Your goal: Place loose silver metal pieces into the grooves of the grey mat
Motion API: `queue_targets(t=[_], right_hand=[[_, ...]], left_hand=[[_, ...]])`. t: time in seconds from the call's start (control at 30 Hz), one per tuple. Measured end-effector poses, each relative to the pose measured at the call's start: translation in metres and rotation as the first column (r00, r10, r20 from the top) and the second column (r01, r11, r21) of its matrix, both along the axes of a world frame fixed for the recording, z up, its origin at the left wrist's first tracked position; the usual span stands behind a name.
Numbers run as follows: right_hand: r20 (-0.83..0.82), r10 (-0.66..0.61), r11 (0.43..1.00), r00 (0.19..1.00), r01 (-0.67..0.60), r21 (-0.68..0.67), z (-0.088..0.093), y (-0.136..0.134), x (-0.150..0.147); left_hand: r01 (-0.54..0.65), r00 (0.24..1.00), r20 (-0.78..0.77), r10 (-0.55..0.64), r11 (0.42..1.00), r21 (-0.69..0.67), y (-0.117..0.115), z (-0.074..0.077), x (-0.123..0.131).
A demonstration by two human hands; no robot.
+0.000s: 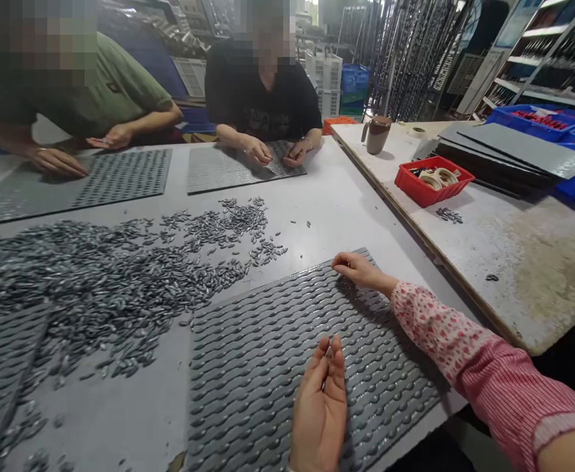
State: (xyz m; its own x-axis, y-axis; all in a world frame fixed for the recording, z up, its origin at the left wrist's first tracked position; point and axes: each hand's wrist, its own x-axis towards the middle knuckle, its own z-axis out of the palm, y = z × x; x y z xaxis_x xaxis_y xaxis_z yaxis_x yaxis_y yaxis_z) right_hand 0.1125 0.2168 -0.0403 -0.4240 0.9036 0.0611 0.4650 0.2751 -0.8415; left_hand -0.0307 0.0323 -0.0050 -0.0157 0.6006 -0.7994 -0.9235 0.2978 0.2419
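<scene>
A grey board (pixel 248 367) with wavy rows of raised oval bumps lies on the table in front of me. Over its near part, my left hand (pixel 320 410) is palm up and half closed, thumb against the fingers; a small dark piece (pixel 324 384) shows between them, partly hidden. At the board's far right corner, my right hand (pixel 358 270) is closed in a pinch just above the surface. Whatever its fingertips hold is too small or hidden to make out. Left of the board spreads a heap of small grey oval pieces (pixel 120 282).
Across the table, two co-workers handle similar boards (pixel 134 174) (pixel 208 174). Another board (pixel 2 367) lies at the near left. On the adjoining table (pixel 494 249) are a red tray (pixel 408 190) with tape rolls, a brown mug (pixel 379 136) and stacked grey panels (pixel 523 147).
</scene>
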Motion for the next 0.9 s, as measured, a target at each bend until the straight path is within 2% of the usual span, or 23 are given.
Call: queue_targets(t=[0.1, 0.23, 0.37, 0.53, 0.6, 0.7, 0.77, 0.83, 0.9], right_hand=[[0.253, 0.020, 0.994, 0.967, -0.047, 0.100, -0.007, 0.020, 0.002], [0.381, -0.039, 0.986, 0.924, -0.027, 0.166, -0.016, 0.023, -0.005], [0.420, -0.098, 0.977, 0.902, 0.008, 0.211, -0.023, 0.019, -0.010], [0.473, -0.177, 0.964, 0.863, 0.055, 0.259, -0.026, 0.021, -0.009], [0.461, -0.175, 0.964, 0.870, 0.057, 0.258, -0.023, 0.020, -0.008], [0.359, -0.148, 0.965, 0.922, 0.055, 0.257, -0.013, 0.007, -0.005], [0.199, -0.091, 0.973, 0.976, 0.044, 0.228, -0.006, -0.011, -0.001], [0.101, 0.122, 0.986, 0.987, -0.132, 0.100, -0.004, -0.029, 0.006], [0.019, 0.295, 0.954, 0.955, -0.295, 0.051, -0.009, -0.043, 0.009]], left_hand=[[0.024, 1.000, 0.016, -0.024, 1.000, -0.004, -0.003, -0.003, 0.002], [0.059, 0.998, -0.002, -0.059, 0.997, -0.040, -0.007, -0.006, 0.004], [0.046, 0.998, -0.051, -0.048, 0.998, -0.038, -0.009, -0.005, 0.006], [0.044, 0.999, -0.005, -0.044, 0.999, 0.024, -0.007, -0.004, 0.004], [0.023, 1.000, -0.001, -0.023, 1.000, -0.008, -0.008, -0.004, 0.001], [-0.045, 0.999, 0.027, 0.047, 0.998, -0.048, -0.016, -0.003, -0.006], [-0.121, 0.993, 0.007, 0.121, 0.993, -0.001, -0.022, -0.002, -0.010], [-0.198, 0.980, -0.015, 0.199, 0.980, 0.037, -0.023, -0.002, -0.020], [-0.269, 0.962, -0.030, 0.271, 0.961, 0.062, -0.019, 0.001, -0.044]])
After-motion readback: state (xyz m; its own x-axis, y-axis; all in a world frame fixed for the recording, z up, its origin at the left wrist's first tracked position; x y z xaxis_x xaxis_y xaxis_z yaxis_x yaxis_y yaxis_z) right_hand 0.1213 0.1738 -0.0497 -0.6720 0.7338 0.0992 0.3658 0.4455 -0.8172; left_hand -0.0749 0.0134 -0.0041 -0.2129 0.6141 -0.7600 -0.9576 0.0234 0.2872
